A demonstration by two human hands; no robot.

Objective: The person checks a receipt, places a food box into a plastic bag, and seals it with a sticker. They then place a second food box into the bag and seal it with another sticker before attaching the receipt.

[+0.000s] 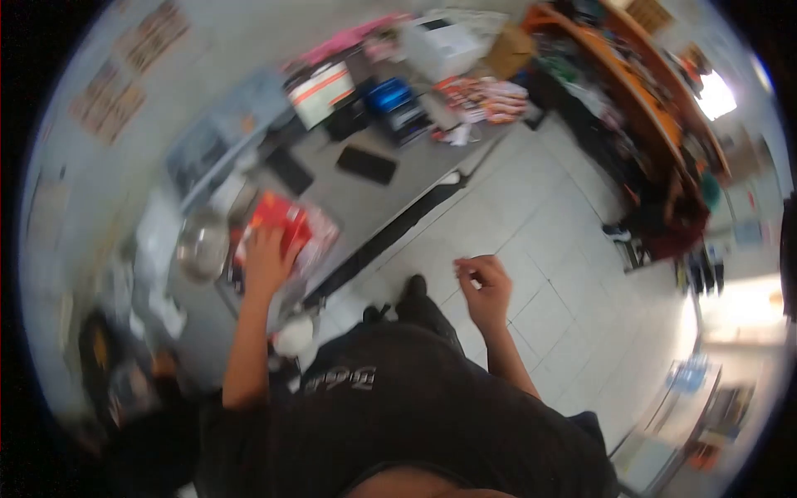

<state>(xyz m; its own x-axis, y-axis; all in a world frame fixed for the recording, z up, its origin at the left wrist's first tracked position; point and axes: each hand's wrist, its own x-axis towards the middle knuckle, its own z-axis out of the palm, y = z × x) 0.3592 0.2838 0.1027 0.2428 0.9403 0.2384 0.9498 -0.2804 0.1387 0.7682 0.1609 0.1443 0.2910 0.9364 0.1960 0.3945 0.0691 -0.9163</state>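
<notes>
My left hand [267, 259] lies over a red plastic packet [286, 217] on the grey table, fingers stretched across it and thumb apart. Whether the fingertips grip the packet is blurred. A clear plastic wrap with pink print [322, 236] sits under or beside the packet. Just left of this hand is a round metal bowl [202, 246]. Away from the table, my right hand [486, 286] hangs over the tiled floor with its fingers curled and thumb near the index finger. Anything in that pinch is too small to make out.
The grey table [357, 212] carries a dark phone-like slab [367, 164], a blue-and-black box [397, 108], several orange-and-white packets [490, 100] and a white box [440, 50]. An orange shelf [614, 66] stands at upper right, near a seated person [677, 224].
</notes>
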